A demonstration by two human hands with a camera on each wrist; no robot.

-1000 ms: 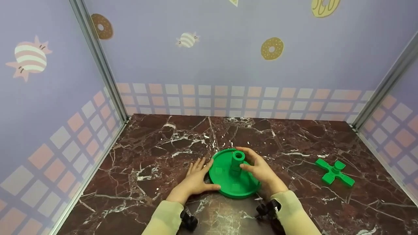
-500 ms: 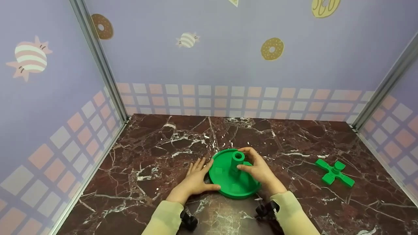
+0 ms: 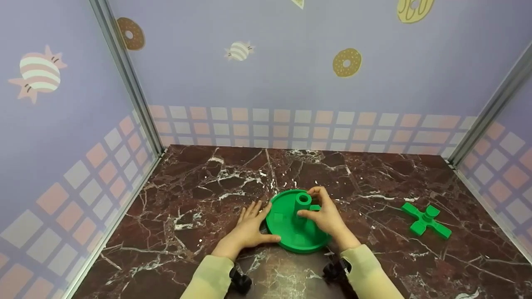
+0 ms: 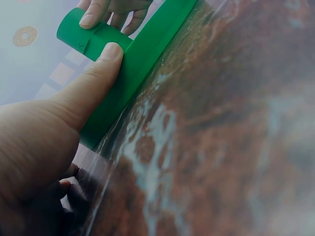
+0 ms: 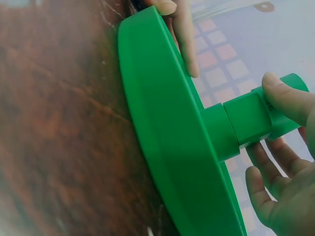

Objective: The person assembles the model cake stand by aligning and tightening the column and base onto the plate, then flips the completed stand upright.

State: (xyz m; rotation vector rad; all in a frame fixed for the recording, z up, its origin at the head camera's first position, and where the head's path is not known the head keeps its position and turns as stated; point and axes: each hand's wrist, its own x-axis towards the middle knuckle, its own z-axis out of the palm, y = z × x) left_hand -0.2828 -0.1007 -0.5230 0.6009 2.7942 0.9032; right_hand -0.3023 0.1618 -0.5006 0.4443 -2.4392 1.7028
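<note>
The green, hollow, plastic-looking column [image 3: 301, 205] is stood upright just left of the right hand [image 3: 328, 214], by which it is pinched: the thumb is laid across its near side and the fingers are bent round behind. In the right wrist view, a seam shows between the column's round foot and its squared middle; whether the parts are fully seated cannot be told.

The step in hand is judged to be the settling of the column on the round green rimmed dish [image 3: 286, 230] below the thumb. It would best be kept plumb, with any press or twist applied along its own axis, since a sideways push so high up could tilt the dish. The grip could also be set lower if slipping is felt.

The right forearm is angled inward from the near right. Across the dish, the left hand [image 3: 249, 226] is set against the rim, its fingers straight and spread apart, its thumb held out along the near edge; this brace should be kept light but firm.

Well out to the right of the right hand, a green four-armed cross piece [image 3: 427, 221] is laid on the dark red marbled counter [image 3: 199, 187].
</note>
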